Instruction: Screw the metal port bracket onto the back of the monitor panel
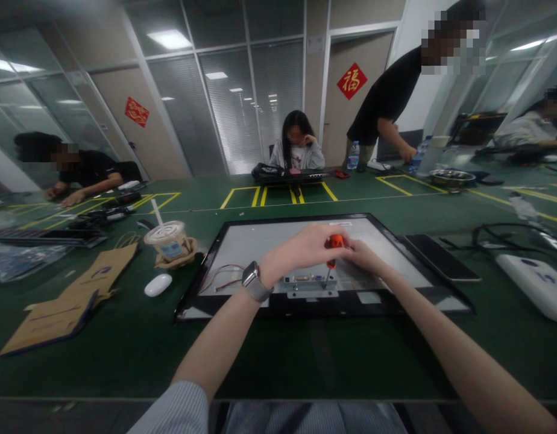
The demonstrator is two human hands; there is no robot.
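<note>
A screwdriver (pixel 336 242) with an orange-red and black handle stands nearly upright, its thin shaft reaching down to a metal bracket (pixel 301 288) with connector ports. My left hand (pixel 303 246), watch on the wrist, curls its fingers round the top of the handle. From the other side, my right hand (pixel 365 257) has its fingers closed against the same handle; the exact grip is partly hidden. Beneath both hands lies a flat display panel (pixel 255 238) with a white back and black frame. Thin wires (pixel 222 271) run over its left part.
Left of the panel are an iced drink cup (pixel 170 241) in a cardboard holder, a white mouse (pixel 158 285) and a brown paper bag (pixel 75 301). A phone (pixel 439 256), black cables (pixel 500 232) and a white device (pixel 536 286) lie right. Several people are around the green table (pixel 278 367).
</note>
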